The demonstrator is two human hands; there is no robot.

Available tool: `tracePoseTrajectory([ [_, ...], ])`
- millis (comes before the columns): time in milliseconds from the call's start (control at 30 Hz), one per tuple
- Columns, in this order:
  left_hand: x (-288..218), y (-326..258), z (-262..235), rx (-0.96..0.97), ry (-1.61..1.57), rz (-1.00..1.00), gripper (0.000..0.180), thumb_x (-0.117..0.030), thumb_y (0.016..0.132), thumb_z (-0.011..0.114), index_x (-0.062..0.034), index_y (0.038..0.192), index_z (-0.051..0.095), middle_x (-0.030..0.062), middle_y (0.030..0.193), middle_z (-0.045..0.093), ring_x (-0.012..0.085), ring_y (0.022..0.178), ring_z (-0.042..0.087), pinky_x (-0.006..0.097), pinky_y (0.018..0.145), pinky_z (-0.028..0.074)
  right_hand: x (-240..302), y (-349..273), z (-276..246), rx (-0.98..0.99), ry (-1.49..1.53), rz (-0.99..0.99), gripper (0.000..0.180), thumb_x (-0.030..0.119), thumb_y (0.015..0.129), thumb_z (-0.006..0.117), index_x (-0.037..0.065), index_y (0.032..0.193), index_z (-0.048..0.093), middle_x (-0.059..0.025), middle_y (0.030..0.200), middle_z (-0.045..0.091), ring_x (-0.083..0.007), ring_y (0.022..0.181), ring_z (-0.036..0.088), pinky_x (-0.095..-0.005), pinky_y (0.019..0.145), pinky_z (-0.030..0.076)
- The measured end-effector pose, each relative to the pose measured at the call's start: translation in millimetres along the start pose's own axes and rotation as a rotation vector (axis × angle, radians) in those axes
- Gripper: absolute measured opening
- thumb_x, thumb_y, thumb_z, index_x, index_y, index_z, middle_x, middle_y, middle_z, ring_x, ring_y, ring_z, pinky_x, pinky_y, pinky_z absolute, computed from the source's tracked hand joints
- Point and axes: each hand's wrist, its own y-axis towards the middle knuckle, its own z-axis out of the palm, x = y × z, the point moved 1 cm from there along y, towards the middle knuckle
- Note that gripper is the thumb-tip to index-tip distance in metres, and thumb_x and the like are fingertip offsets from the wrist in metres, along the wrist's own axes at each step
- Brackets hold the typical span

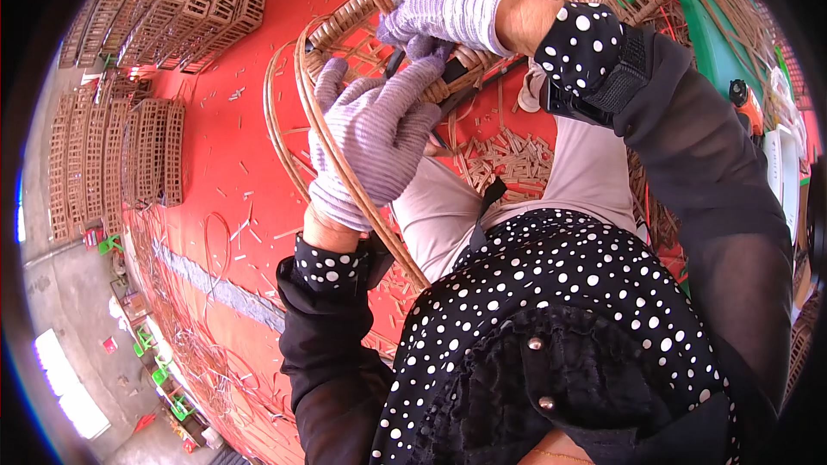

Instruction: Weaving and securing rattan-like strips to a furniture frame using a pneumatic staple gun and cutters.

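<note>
My left hand (pixel 375 133), in a pale purple knit glove, grips the woven rim of a rattan basket frame (pixel 345 30) held over my lap. A long bent rattan cane (pixel 293 112) curves from under that hand down past my knee. My right hand (pixel 439 0), in the same kind of glove, closes on the rim just above the left hand. A dark tool handle (pixel 455 69) shows between the two hands; which hand holds it I cannot tell.
Short cut rattan pieces (pixel 508 155) litter my lap and the red floor (pixel 233 181). Stacks of woven lattice panels (pixel 112 164) stand at the left, more at the top left (pixel 189 9). Loose cane coils (pixel 215 362) lie lower left. Green surface (pixel 715 43) at right.
</note>
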Motion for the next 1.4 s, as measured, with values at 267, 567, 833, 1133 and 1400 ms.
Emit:
tracePoseTrajectory([
  [267, 2.8, -0.5, 0.6, 0.019, -0.063, -0.016, 0.029, -0.023, 0.077, 0.062, -0.0103, 0.102, 0.061, 0.0048, 0.072, 0.064, 0.0223, 0.076, 0.062, 0.049, 0.097, 0.028, 37.0, -39.2, 44.5, -0.939, 0.586, -0.057, 0.027, 0.01, 0.069, 0.066, 0.008, 0.094, 0.056, -0.0106, 0.087, 0.057, -0.0269, 0.077, 0.06, -0.035, 0.066, 0.049],
  [567, 0.4, -11.4, 12.0, -0.096, -0.084, -0.104, 0.075, -0.019, 0.066, 0.073, -0.0039, 0.129, 0.034, 0.0012, 0.069, 0.063, 0.0174, 0.071, 0.062, 0.045, 0.102, 0.021, 32.9, -35.0, 67.9, -0.85, 0.37, -0.232, 0.021, 0.014, 0.072, 0.058, 0.007, 0.091, 0.063, -0.0088, 0.081, 0.058, -0.0254, 0.074, 0.058, -0.0337, 0.065, 0.048],
  [833, -6.5, -19.7, -16.5, -0.084, 0.001, -0.135, 0.05, -0.007, 0.07, 0.065, -0.0062, 0.117, 0.049, 0.0109, 0.087, 0.064, 0.0271, 0.09, 0.06, 0.039, 0.088, 0.042, 29.6, -30.5, 62.1, -0.816, 0.237, -0.176, 0.023, 0.018, 0.07, 0.058, 0.01, 0.091, 0.062, -0.0065, 0.08, 0.054, -0.0246, 0.077, 0.056, -0.0357, 0.069, 0.046],
  [1133, -3.2, -10.5, -24.8, -0.134, -0.309, -0.393, 0.018, -0.005, 0.072, 0.06, -0.0055, 0.091, 0.059, 0.0122, 0.081, 0.062, 0.0273, 0.071, 0.062, 0.033, 0.061, 0.049, 30.0, -29.4, 60.9, -0.717, 0.385, -0.109, 0.022, 0.016, 0.069, 0.063, 0.013, 0.091, 0.062, -0.0074, 0.081, 0.052, -0.0261, 0.078, 0.056, -0.0366, 0.068, 0.046],
  [1400, -22.1, -15.3, -16.0, -0.334, -0.779, -0.626, 0.018, 0.001, 0.075, 0.063, 0.0016, 0.088, 0.052, 0.0077, 0.073, 0.062, 0.0098, 0.058, 0.058, 0.021, 0.051, 0.048, 33.6, -30.3, 62.6, -0.82, 0.317, -0.08, 0.018, 0.019, 0.071, 0.061, 0.013, 0.088, 0.063, -0.0065, 0.081, 0.054, -0.0233, 0.078, 0.056, -0.0345, 0.068, 0.046],
])
